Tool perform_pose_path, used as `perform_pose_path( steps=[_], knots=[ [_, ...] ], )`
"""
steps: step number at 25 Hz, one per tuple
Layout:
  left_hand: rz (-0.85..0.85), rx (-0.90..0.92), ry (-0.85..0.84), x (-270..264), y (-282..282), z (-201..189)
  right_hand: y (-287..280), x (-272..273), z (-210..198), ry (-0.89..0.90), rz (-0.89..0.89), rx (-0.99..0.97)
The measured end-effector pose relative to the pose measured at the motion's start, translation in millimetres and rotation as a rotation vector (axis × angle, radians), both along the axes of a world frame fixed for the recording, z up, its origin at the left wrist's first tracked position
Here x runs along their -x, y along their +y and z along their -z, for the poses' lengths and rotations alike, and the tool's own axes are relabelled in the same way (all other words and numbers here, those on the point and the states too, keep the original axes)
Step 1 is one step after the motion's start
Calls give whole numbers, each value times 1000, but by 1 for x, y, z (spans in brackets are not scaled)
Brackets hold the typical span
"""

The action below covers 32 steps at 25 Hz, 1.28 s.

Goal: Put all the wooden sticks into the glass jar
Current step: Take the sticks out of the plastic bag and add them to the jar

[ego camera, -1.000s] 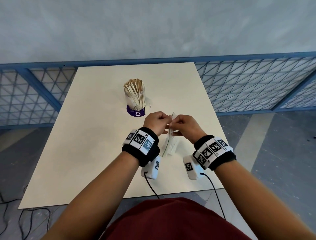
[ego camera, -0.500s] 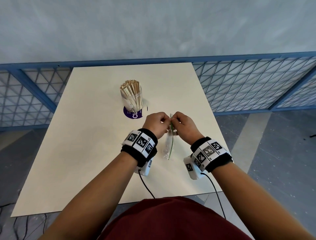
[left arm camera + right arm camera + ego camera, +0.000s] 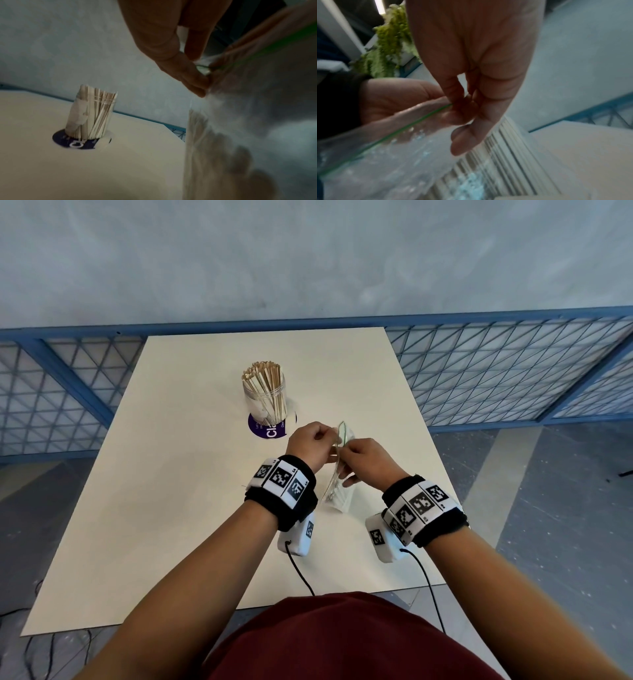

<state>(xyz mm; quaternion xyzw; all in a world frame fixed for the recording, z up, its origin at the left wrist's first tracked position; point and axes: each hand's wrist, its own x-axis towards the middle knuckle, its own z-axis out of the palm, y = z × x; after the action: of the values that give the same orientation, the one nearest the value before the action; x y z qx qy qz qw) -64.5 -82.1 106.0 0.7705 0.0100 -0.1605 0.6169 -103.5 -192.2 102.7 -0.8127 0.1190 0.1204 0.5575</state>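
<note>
Both hands are up above the counter [image 3: 191, 508], working at the mouth of a clear zip bag [image 3: 337, 487] that hangs between them. The left hand [image 3: 313, 445] pinches one lip of the bag's green-edged opening between thumb and curled fingers; the right hand [image 3: 364, 462] pinches the opposite lip the same way, its fingertips [image 3: 462, 108] meeting on the green seal line [image 3: 393, 131]. Gripping one lip in each hand looks like a way to pull the seal apart, and the opening does appear to gape a little at the top in the head view.

Inside the bag, below the hands, a bundle of wooden sticks [image 3: 505, 155] stands roughly upright against the plastic, so its weight keeps the bag hanging straight while the top is worked.

The glass jar [image 3: 265, 402] stands ahead of the left hand and slightly outward from it, well apart from the bag, on a round purple coaster [image 3: 263, 431]. It is already packed with sticks that rise above its rim, so I judge that this bag holds a further batch still to go in. Getting it fully open is the step in hand.
</note>
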Motion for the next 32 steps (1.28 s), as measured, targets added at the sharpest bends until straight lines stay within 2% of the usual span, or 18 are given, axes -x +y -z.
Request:
perform_pose_path(
  steps=[4,6,11,19,28,30,32],
  knots=[
    [110,-177,21,8,10,1,-1,1,5,-63,187,-102],
    [161,-183,29,12,11,4,1,2,8,-59,250,-169],
    [110,-209,-21,12,12,9,3,7,7,19,238,-347],
    [46,-138,57,14,4,6,6,8,3,60,172,-245],
    [146,-346,-47,12,-1,0,1,6,8,50,227,-295],
    [59,-388,-69,6,2,4,-5,6,8,48,279,-321],
    [-73,-323,23,-3,9,9,-15,8,8,55,340,-362]
  ],
)
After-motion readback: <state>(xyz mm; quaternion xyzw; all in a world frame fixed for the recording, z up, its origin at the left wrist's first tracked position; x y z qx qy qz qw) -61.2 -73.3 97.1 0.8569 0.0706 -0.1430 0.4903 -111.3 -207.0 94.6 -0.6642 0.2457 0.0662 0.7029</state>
